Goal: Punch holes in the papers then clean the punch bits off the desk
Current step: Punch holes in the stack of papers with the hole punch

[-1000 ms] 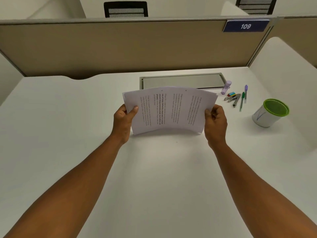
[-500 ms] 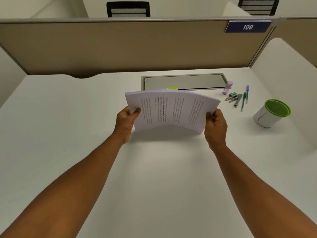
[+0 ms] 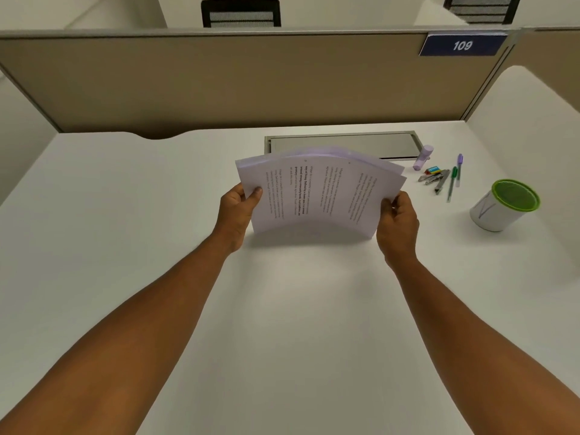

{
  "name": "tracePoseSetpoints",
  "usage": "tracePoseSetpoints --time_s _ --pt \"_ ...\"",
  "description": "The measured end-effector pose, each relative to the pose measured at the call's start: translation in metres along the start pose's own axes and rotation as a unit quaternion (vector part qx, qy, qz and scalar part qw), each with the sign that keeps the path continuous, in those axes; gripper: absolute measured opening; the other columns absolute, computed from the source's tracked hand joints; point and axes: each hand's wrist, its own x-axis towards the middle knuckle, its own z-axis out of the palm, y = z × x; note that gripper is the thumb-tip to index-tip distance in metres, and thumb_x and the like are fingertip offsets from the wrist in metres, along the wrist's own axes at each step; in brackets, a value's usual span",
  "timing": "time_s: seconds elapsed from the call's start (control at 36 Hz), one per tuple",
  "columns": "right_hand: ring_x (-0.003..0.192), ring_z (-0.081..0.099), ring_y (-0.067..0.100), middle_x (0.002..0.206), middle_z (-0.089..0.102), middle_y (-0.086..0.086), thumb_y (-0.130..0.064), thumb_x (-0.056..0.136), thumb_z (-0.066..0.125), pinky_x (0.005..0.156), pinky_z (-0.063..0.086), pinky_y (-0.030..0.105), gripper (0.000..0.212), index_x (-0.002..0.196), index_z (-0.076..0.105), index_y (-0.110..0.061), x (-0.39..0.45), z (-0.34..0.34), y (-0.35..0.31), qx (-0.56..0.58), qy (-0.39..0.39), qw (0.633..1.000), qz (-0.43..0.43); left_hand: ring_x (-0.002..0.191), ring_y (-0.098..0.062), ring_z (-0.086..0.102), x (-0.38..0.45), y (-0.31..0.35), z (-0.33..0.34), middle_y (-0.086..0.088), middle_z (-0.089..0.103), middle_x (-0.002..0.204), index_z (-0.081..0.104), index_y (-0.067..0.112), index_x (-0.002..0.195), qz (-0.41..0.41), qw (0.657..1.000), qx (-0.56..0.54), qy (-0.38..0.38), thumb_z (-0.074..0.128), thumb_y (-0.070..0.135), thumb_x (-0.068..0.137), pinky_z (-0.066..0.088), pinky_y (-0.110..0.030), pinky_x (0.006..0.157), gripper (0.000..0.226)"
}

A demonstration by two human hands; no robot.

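Here, right of centre in the frame, both hands hold the stack of papers (image 3: 317, 196) upright on the white desk (image 3: 125, 215), its lower edge on or just above the surface. The left hand (image 3: 238, 208) grips the left edge, thumb on the printed front; the right hand (image 3: 397, 219) grips the lower right corner with curled fingers. The sheets bow towards the camera, and their top edges fan out unevenly.

Behind the stack a grey cable tray lid (image 3: 342, 144) is set into the desk, partly hidden by the papers. To the right lie a lilac glue stick (image 3: 423, 157), a small cluster of clips (image 3: 434, 177), a green pen (image 3: 452, 183) and a purple pen (image 3: 459, 169); further right stands a white cup with a green rim (image 3: 505, 205). A blue plate reading 109 (image 3: 463, 45) hangs on the beige partition (image 3: 219, 83), upper right.

Compared with half a second ago, the lime-green sliver above the papers' top edge is no longer visible, and the sheets look more fanned.
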Motion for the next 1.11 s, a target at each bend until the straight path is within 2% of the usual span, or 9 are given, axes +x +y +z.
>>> tracePoseSetpoints --time_s 0.19,0.36,0.58,0.69,0.81,0.92,0.97,1.03,1.11 --pt "0.102 0.063 0.02 0.112 0.065 0.004 -0.017 0.103 0.043 0.076 0.053 0.02 0.02 0.119 0.054 -0.013 0.002 -0.001 0.008 -0.031 -0.014 0.999 0.021 0.108 -0.022 0.065 0.003 -0.011 -0.002 -0.002 0.069 0.115 0.06 0.018 0.124 -0.022 0.998 0.062 -0.004 0.061 0.02 0.096 0.055 -0.035 0.094 0.028" --pt "0.105 0.061 0.021 0.122 0.063 0.006 -0.017 0.103 0.043 0.097 0.053 0.04 0.022 0.123 0.052 -0.013 -0.001 -0.001 0.019 -0.099 -0.052 0.993 0.039 0.11 -0.021 0.06 0.001 -0.021 -0.002 0.0 0.065 0.116 0.06 0.014 0.128 -0.043 0.989 0.142 -0.005 0.059 0.022 0.097 0.048 -0.027 0.089 0.032" --pt "0.094 0.06 0.017 0.11 0.066 0.007 -0.014 0.102 0.044 0.078 0.054 0.019 0.013 0.104 0.056 -0.009 0.008 -0.004 0.005 -0.116 -0.007 0.993 -0.012 0.103 -0.02 0.063 0.003 -0.008 -0.002 0.0 0.067 0.111 0.062 0.013 0.126 -0.017 0.988 0.151 0.023 0.057 0.022 0.099 0.052 -0.021 0.081 0.03" --pt "0.088 0.06 0.016 0.099 0.063 -0.001 -0.013 0.102 0.042 0.061 0.041 0.005 0.016 0.102 0.058 -0.01 0.015 -0.005 -0.009 -0.108 0.006 0.993 -0.053 0.105 -0.019 0.062 0.002 0.006 -0.004 0.003 0.065 0.111 0.059 0.018 0.123 0.002 0.987 0.158 0.03 0.06 0.018 0.097 0.054 -0.032 0.092 0.026" --pt "0.086 0.06 0.017 0.1 0.064 0.002 -0.017 0.103 0.04 0.063 0.043 0.012 0.021 0.107 0.059 -0.008 0.023 -0.001 -0.026 -0.118 0.006 0.99 -0.079 0.123 -0.022 0.055 0.006 0.023 -0.017 -0.005 0.055 0.137 0.039 0.024 0.143 0.044 0.985 0.167 0.013 0.067 0.021 0.091 0.049 -0.042 0.099 0.059" --pt "0.078 0.058 0.011 0.092 0.061 -0.004 -0.019 0.093 0.054 0.058 0.04 0.01 0.016 0.104 0.06 -0.01 0.028 0.0 -0.046 -0.107 -0.018 0.986 -0.124 0.145 -0.023 0.031 0.014 0.05 -0.037 -0.005 0.023 0.161 0.006 0.026 0.156 0.075 0.984 0.15 0.056 0.073 0.036 0.083 0.035 -0.037 0.111 0.099" --pt "0.079 0.057 0.012 0.093 0.061 -0.004 -0.017 0.092 0.059 0.058 0.041 0.011 0.015 0.105 0.058 -0.011 0.032 0.002 -0.054 -0.112 -0.027 0.984 -0.138 0.147 -0.021 0.025 0.017 0.062 -0.047 -0.004 0.017 0.163 0.002 0.029 0.156 0.094 0.979 0.164 0.071 0.074 0.049 0.076 0.03 -0.039 0.115 0.11" --pt "0.08 0.058 0.019 0.09 0.06 0.0 -0.014 0.098 0.048 0.056 0.04 0.016 0.011 0.103 0.057 -0.009 0.037 0.008 -0.062 -0.122 -0.021 0.984 -0.129 0.148 -0.02 0.02 0.017 0.072 -0.054 -0.003 0.014 0.163 0.001 0.031 0.156 0.134 0.964 0.221 0.067 0.076 0.057 0.072 0.026 -0.037 0.114 0.116" --pt "0.078 0.055 0.018 0.089 0.061 0.004 -0.014 0.101 0.039 0.054 0.035 0.011 0.02 0.101 0.057 -0.005 0.043 0.018 -0.074 -0.138 -0.023 0.98 -0.142 0.147 -0.022 0.019 0.018 0.083 -0.056 -0.004 0.017 0.161 0.003 0.031 0.156 0.203 0.917 0.337 0.059 0.077 0.055 0.073 0.024 -0.04 0.114 0.114"
